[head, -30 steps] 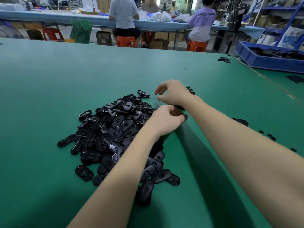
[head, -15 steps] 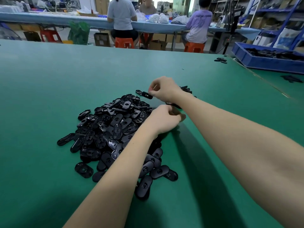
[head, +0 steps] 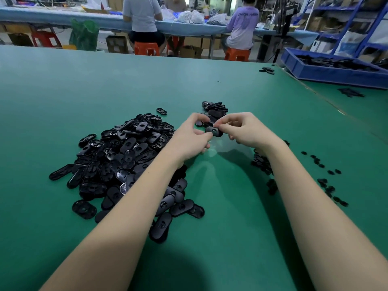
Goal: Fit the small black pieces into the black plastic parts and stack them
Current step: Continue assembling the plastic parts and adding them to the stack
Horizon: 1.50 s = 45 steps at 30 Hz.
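1. Both hands are now lifted together above the middle of the green felt surface (head: 63,101). A second ago they were lower and further apart, with the right hand reaching past the far side of the pile.
2. The left hand (head: 189,137) has curled fingers and pinches one end of a flat black oval plastic part (head: 214,131).
3. The right hand (head: 241,131) pinches the other end of that same part with its fingertips. It may also hold a small black piece, but that is too tiny to see.
4. This change likely means the picking up is done and the fitting step has begun: a small piece is probably being pushed into the part.
5. The big loose heap of black oval plastic parts (head: 126,160) lies on the surface to the left of the hands, partly under the left arm. Many still wait their turn.
6. A short neat stack of black finished parts (head: 216,108) sits just beyond the hands, toward the far edge. The part in hand will probably go there.
7. Small black round pieces (head: 323,181) lie scattered toward the right edge of the surface, with some under the right arm.
8. A blue plastic tray (head: 336,74) with more black parts sits at the far right corner.
9. The job looks far from done, because the heap is much bigger than the stack.
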Tool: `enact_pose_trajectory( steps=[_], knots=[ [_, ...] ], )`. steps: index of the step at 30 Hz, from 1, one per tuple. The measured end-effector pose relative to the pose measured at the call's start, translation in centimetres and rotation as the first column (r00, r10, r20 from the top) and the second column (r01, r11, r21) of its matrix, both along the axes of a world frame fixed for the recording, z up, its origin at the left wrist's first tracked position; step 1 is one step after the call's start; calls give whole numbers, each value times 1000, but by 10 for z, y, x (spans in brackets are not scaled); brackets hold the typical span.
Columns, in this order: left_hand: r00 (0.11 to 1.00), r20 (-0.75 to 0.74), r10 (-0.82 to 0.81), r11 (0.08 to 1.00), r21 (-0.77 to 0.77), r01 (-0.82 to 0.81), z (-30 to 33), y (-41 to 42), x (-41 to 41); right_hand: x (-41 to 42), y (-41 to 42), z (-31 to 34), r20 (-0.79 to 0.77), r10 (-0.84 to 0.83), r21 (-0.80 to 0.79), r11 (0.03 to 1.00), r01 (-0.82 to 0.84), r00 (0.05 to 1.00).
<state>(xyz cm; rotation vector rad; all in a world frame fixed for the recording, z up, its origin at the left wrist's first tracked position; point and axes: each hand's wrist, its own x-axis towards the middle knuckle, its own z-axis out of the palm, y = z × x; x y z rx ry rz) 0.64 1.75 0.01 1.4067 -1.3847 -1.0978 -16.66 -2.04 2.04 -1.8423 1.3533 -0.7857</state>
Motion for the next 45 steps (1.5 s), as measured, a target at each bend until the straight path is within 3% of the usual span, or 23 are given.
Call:
enact_pose_trajectory(
  steps=[5,9,12,22,29,33,36,39,45],
  knots=[
    [999,41,13,1000,-20,-12,4,4,1,-6,3,9,-62,-20,-3,1000,20,998],
    [997,74,30,999,-23,-28,2,3,4,-37,-4,13,-224,-272,-136,960,246,936],
    [995,103,17,999,-38,-13,1,3,4,-59,-3,5,-321,-403,-149,915,375,857],
    [994,105,19,999,-48,-14,1,3,7,-53,-8,-10,-487,-397,-175,917,358,778],
    [994,108,20,998,-58,-14,2,5,7,-46,-5,-9,-441,-407,-165,913,374,800],
    [993,112,29,997,-71,-21,3,6,7,-37,-2,-1,-122,-317,-39,948,315,940],
    [992,122,37,996,-84,-26,3,7,7,-22,4,9,39,-188,60,981,186,981],
    [991,130,41,993,-112,-26,4,8,7,-8,8,12,25,-108,103,989,105,994],
    [981,182,66,983,-181,-33,6,9,8,1,9,15,16,-166,116,980,163,986]
  ],
)
